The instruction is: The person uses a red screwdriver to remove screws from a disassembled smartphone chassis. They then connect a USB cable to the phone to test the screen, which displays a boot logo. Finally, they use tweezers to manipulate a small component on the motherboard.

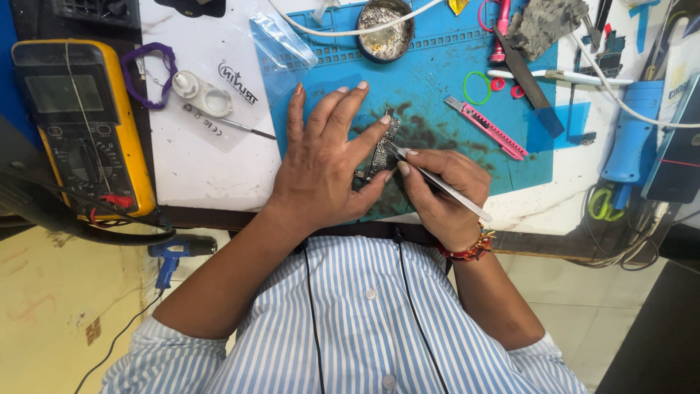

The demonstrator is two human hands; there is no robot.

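I am pressing my left hand [321, 164] flat on the blue work mat [430, 69], fingers spread wide; my index finger and thumb are pinning the small dark circuit board [383, 149] from either side, so the board is lying on the mat at about its middle, just in front of me, partly hidden under my fingers. I am gripping metal tweezers [437, 182] in my right hand [441, 197], fingers closed narrowly around the shaft as one holds a pen; the tips are touching the board's right edge; whether they are pinching anything I cannot tell.

Around the board the mat is showing dark smears. A pink utility knife [487, 128] is lying on the mat to the right of the board, well apart from my hands; a green ring [477, 87] is sitting just beyond it; a round metal tin [385, 28] is standing at the far edge of the mat, with a white cable [343, 31] crossing it. A yellow multimeter [76, 117] is resting at the far left of the bench, apart from the mat; a blue hot-glue-style tool [175, 255] is hanging below the bench edge on the left.
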